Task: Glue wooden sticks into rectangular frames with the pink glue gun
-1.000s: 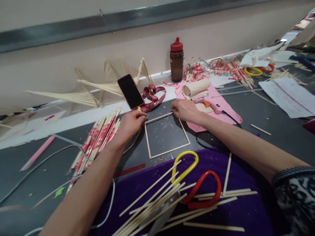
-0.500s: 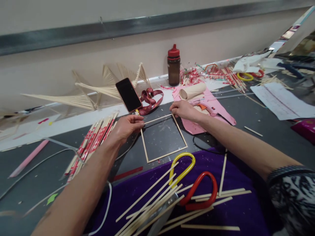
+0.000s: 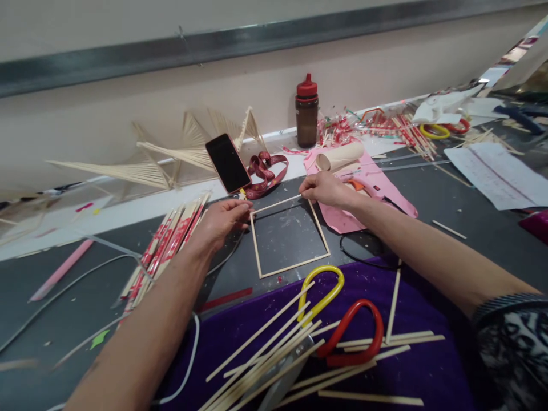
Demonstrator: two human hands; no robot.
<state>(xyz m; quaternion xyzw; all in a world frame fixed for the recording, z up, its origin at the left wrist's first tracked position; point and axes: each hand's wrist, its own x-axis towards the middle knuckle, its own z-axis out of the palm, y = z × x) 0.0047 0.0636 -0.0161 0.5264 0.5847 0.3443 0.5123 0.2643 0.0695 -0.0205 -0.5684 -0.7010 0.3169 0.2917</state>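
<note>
A square of thin wooden sticks (image 3: 295,266) lies on the dark grey table. Along its far side runs a wooden stick (image 3: 277,204), pinched at its left end by my left hand (image 3: 225,221) and at its right end by my right hand (image 3: 324,189). My fingers cover both far corners, so whether the stick touches the side pieces there is hidden. Just beyond my right hand, a pink glue gun (image 3: 371,185) rests on a pink sheet (image 3: 338,220). Scissors with a yellow and a red handle (image 3: 377,331) lie nearer me among loose sticks (image 3: 265,337) on purple cloth (image 3: 428,302).
A phone (image 3: 228,164) leans near a coiled red lanyard (image 3: 268,174) and a stick sculpture (image 3: 171,160). Behind stands a brown bottle (image 3: 307,117) with a red lid. Wrapped chopsticks (image 3: 166,245) lie by my left forearm; a white cable (image 3: 190,359) runs below it. Papers (image 3: 496,174) lie right.
The whole scene has shifted slightly right in view as the camera turned a little. Both hands keep their pinch on the far stick, with hardly any movement relative to the square.
</note>
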